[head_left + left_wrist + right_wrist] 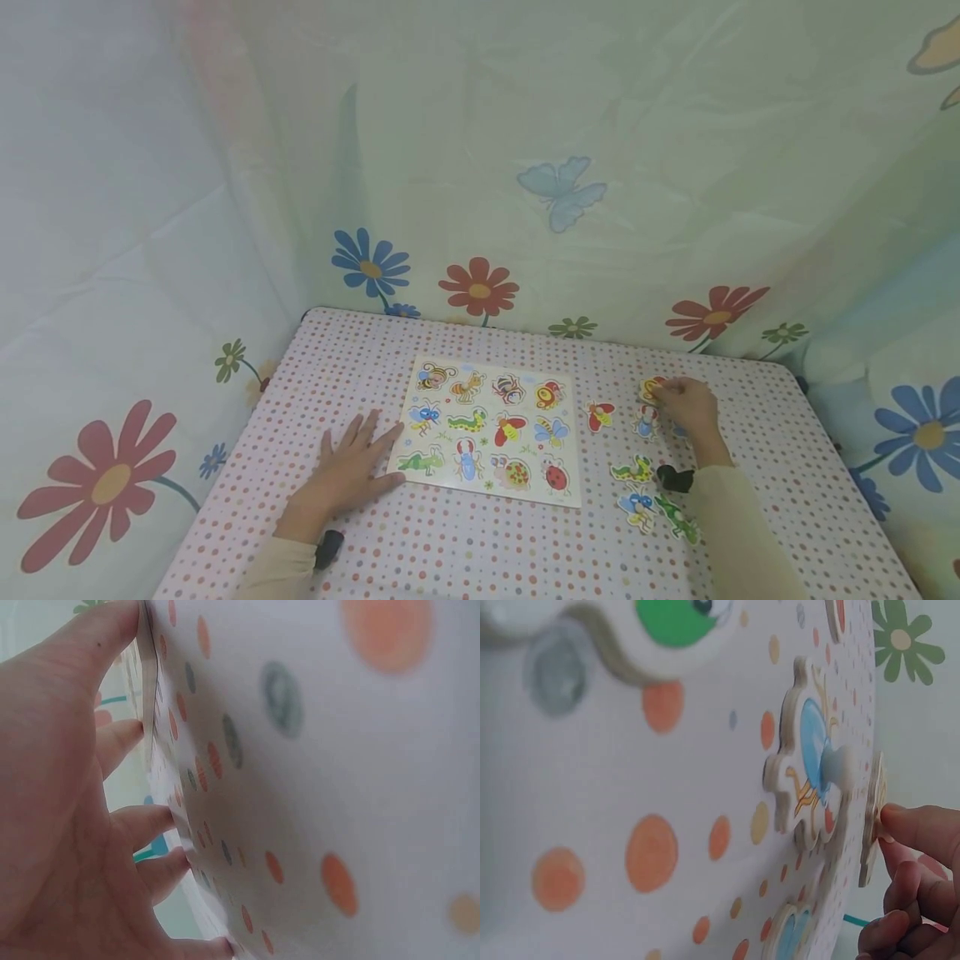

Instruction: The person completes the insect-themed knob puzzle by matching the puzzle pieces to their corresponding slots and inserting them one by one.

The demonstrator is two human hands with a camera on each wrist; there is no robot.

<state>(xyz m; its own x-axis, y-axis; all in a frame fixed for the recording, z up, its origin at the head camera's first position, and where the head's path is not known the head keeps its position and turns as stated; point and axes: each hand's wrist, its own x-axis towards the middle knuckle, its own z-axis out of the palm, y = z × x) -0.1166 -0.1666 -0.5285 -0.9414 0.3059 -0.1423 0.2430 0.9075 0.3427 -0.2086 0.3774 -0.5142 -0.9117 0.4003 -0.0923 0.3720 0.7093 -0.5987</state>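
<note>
A pale insect puzzle board point(450, 483) lies on the table, its bug pictures in rows. At its left edge my left hand point(347, 467) is spread on the tabletop, thumb and index finger touching the board's side point(148, 682). My right hand point(692, 407) pinches a red and yellow bug puzzle piece point(649, 388) between thumb and fingertips, beyond the board's right side. In the right wrist view that puzzle piece point(871, 825) stands edge-on, its picture mostly hidden. Just nearer lies a blue beetle piece point(812, 735) with a pale knob.
Right of the board lie a red firefly piece point(600, 416), a green caterpillar piece point(632, 470), a blue ant-like piece point(637, 510) and a green grasshopper piece point(678, 520). A dotted cloth point(450, 550) covers the table. Flowered curtains point(480, 208) hang behind and beside it.
</note>
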